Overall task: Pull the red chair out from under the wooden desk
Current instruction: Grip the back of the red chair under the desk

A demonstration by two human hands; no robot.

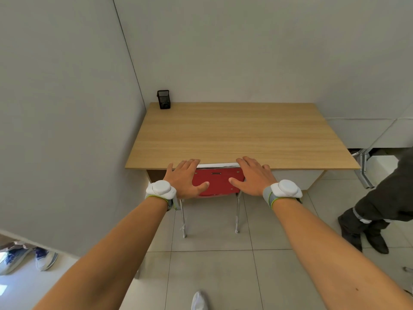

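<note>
At the tabletop [241, 133] front edge: red chair [218, 183], still tucked under, only its backrest and rear legs showing. Left hand [186, 179] and right hand [253, 176], fingers spread, rest over the backrest corners; closed grip not evident. Pull not begun.

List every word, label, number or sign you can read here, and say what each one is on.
None can be read.
red chair: the small dark slot on its back shows no legible mark.
wrist devices: plain white, no print visible.
pen holder: black mesh, no label.
wooden desk: bare wood grain only.
shoes at lower left: too small and blurred to tell any branding.
</note>
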